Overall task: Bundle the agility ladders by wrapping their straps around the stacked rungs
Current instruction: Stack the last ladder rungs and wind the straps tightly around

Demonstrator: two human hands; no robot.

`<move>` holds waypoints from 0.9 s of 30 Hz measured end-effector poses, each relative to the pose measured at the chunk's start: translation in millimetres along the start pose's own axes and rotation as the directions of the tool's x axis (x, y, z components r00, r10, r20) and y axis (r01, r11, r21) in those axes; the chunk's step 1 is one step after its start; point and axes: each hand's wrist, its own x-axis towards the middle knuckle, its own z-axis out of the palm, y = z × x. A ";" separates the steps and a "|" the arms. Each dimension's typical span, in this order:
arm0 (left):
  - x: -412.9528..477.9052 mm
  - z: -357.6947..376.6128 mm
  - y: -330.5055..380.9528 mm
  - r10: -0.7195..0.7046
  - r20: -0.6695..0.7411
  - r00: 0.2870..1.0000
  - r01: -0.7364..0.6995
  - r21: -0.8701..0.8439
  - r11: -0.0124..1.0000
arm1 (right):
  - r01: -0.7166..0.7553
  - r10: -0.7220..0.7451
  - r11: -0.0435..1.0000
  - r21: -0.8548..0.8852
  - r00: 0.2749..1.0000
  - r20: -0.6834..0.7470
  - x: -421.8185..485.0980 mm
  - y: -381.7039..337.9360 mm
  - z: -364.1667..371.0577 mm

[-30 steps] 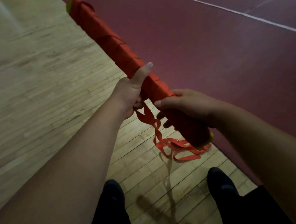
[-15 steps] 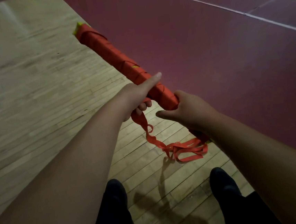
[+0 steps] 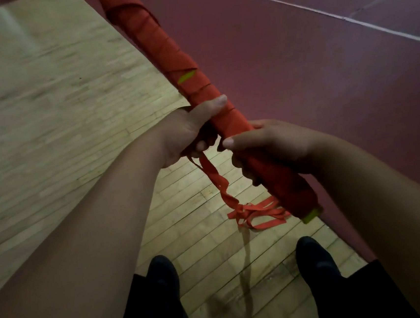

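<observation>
The ladder bundle (image 3: 168, 52) is a long stack of yellow-green rungs wound almost wholly in red strap, held slanting from the top centre down to the lower right. My left hand (image 3: 188, 132) grips it near the middle, thumb laid along the top. My right hand (image 3: 266, 145) curls round the bundle just below, near its yellow-green end. A loose red strap tail (image 3: 216, 181) hangs from under my left hand and ends in a tangle of loops (image 3: 257, 213) above the floor.
I stand on a pale wooden floor (image 3: 59, 122) beside a dark red court surface (image 3: 297, 60) with white lines. My two dark shoes (image 3: 163, 273) show at the bottom.
The bundle has swung up and closer, its far end now out of the top of the view. My left hand has closed round it again, thumb on top. The right hand's hold is unchanged.
</observation>
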 end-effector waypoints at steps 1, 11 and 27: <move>1.3 -1.6 -1.4 -0.055 -0.025 0.998 0.055 0.021 0.998 | -0.009 -0.006 0.992 -0.127 0.993 -0.116 3.1 1.4 2.7; 15.9 6.6 -16.8 -0.177 -0.174 0.969 0.151 -0.153 0.977 | -0.065 -0.101 0.871 -0.487 0.946 -0.307 25.1 18.0 14.6; 15.6 19.3 -17.6 -0.287 -0.343 0.895 0.288 -0.050 0.956 | -0.205 -0.245 0.706 -0.678 0.828 -0.505 33.2 38.4 33.1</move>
